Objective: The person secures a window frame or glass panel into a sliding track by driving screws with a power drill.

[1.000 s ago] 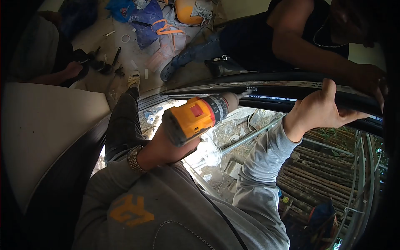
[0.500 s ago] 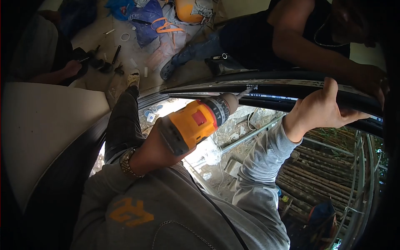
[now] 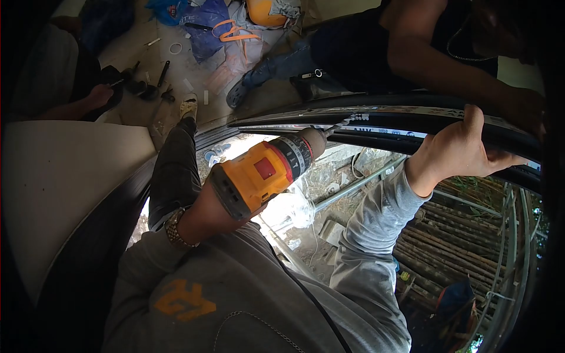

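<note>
My left hand, with a gold-coloured watch on its wrist, is wrapped around a yellow and black power drill. The drill's bit points up and right, and its tip is at the long black frame. Whether the tip touches the frame is not clear. Further right, my right hand grips the frame, thumb raised and fingers partly hidden along its edge. A printed label strip runs along the frame between the bit and this hand.
Another person's arm reaches to the frame at upper right. A second person's hand is at upper left. Tools and plastic bags lie on the floor. Below the frame are a metal pipe and stacked poles.
The drill and my left hand have moved a little left, drawing the bit slightly back along the frame. More of the label strip shows. My right hand still holds the frame.
</note>
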Tool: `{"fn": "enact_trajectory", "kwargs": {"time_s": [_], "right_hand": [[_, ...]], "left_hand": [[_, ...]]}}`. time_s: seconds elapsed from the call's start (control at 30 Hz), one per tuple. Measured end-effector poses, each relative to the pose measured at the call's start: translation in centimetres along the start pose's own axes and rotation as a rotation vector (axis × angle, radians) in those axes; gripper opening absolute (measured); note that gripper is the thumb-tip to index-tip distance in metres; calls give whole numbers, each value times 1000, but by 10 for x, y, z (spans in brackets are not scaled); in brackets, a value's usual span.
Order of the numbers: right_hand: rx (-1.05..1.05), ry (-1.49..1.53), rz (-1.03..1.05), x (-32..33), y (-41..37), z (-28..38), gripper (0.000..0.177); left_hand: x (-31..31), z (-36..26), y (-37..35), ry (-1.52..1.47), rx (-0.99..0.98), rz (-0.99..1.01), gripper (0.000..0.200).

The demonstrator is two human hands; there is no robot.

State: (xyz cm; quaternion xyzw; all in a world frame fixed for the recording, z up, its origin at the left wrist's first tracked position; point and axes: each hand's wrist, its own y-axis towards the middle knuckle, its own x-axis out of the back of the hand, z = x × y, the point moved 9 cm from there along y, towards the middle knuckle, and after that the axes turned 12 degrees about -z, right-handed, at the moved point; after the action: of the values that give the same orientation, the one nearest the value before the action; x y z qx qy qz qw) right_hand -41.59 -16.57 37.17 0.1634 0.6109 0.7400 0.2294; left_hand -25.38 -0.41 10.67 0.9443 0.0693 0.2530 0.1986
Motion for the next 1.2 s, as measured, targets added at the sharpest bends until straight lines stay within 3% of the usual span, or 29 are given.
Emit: {"fn": "enact_trajectory", "kwargs": {"time_s": [0.13, 0.2, 0.33, 0.4, 0.5, 0.6, 0.7, 0.83, 0.9, 1.0, 1.1, 1.2], "right_hand": [[68, 23, 65, -3, 4, 5, 93], [1, 30, 60, -3, 3, 1, 95], [-49, 81, 43, -1, 4, -2, 96], [55, -51, 77, 1, 5, 1, 97], [7, 75, -12, -1, 0, 10, 84], [35, 78, 22, -1, 1, 6, 87], [-2, 107, 21, -4, 0, 8, 95], [-28, 107, 55, -4, 2, 4, 96], [55, -33, 76, 0, 3, 2, 97], [1, 87, 43, -5, 1, 7, 98], [68, 19, 91, -6, 3, 11, 98], [31, 53, 52, -4, 4, 6, 98]], "left_hand": [[1, -1, 8, -136, 76, 8, 52], [3, 5, 9, -333, 222, -51, 32], [3, 0, 12, -190, 61, -90, 33], [2, 2, 14, -165, 35, -58, 51], [-4, 14, 8, -218, 99, -56, 48], [5, 4, 15, -335, 9, -179, 43], [4, 6, 16, -311, 116, -145, 38], [0, 3, 16, -322, 100, -160, 35], [-2, 2, 14, -268, 55, -140, 37], [-3, 4, 16, -251, 75, -149, 37], [3, -5, 17, -249, 11, -185, 37], [-2, 3, 18, -390, 150, -142, 38]]}}
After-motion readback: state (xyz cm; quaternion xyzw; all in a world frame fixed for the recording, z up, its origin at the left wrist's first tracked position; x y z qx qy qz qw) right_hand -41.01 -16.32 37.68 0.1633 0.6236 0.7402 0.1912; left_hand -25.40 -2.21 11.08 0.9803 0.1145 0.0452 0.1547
